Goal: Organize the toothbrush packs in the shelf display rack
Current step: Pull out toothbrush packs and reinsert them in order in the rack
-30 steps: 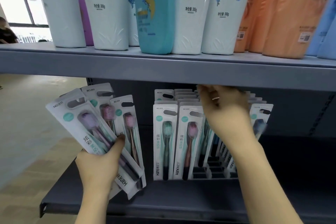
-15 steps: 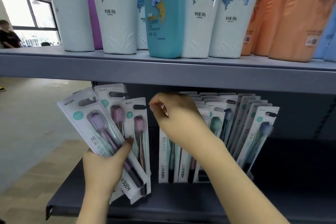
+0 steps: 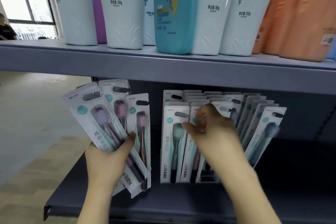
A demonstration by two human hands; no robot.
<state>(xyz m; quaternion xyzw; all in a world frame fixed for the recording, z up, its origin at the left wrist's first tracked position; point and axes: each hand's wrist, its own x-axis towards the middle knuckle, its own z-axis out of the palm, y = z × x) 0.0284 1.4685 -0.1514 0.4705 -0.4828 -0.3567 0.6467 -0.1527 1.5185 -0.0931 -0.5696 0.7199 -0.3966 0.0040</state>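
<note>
The upper shelf, grey metal, spans the frame from 9 to 3 o'clock. On it stand white bottles marked 300g, a teal bottle at 12 o'clock, a purple bottle behind the white ones, and orange bottles at 2 o'clock.

The lower shelf, dark grey, lies at 6 o'clock. A window shows at 10 o'clock, with pale flooring at 8 o'clock.

The display rack sits on the lower shelf just right of centre; only its dark slotted base is visible between the packs. The racked toothbrush packs stand upright in rows, front packs marked NO.911 and Hane; those at 3 o'clock lean rightward, fanned apart.

The held toothbrush packs, at least three, are fanned at 9 o'clock of the rack, tilted leftward at the top, clear of the rack. Brush heads are lilac and pink.

The left hand, at 7 o'clock, grips the fanned packs at their lower half, thumb pressed across the front pack, fingers hidden behind.

The right hand, near centre, is blurred. It lies in front of the second and third rack rows, thumb extended towards 9 o'clock, fingers loosely bent near the pack tops. Whether it pinches a pack or merely touches cannot be told.
</note>
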